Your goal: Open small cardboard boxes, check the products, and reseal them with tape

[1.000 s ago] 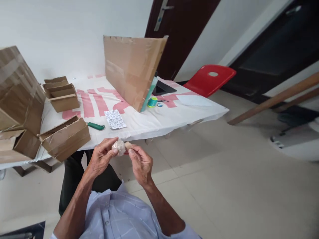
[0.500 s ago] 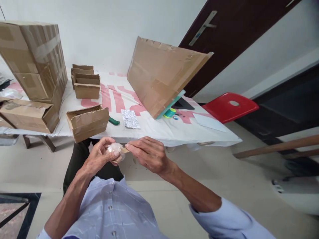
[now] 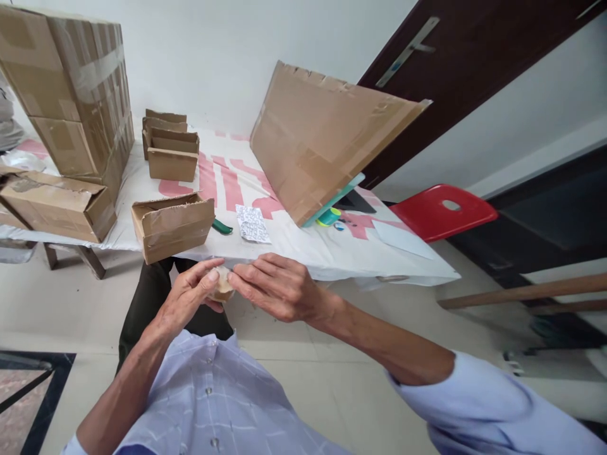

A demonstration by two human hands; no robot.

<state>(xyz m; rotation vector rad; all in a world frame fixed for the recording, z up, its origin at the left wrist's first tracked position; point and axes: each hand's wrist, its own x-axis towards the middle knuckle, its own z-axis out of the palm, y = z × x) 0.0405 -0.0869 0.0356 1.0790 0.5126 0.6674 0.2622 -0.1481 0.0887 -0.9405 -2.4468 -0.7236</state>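
Note:
My left hand is closed around a small, whitish, translucent bundle with tan showing at its lower edge; its exact kind does not show. At the bundle's right side, my right hand is pinched, fingertips touching it. Whatever lies between those fingertips is hidden. Both hands are above my lap, just before the table's front edge. Beyond the left hand stands an open cardboard box at that edge. A green-handled tool lies beside the box, and a patterned paper slip is to its right.
Small open boxes stand farther back on the covered table. Large taped cartons rise at the left. A big cardboard panel leans at the right behind a green-yellow spool. A red chair stands beyond.
My right hand has moved closer to the left, against the bundle. The tan strip that showed between the hands is now hidden. The camera view has shifted slightly.

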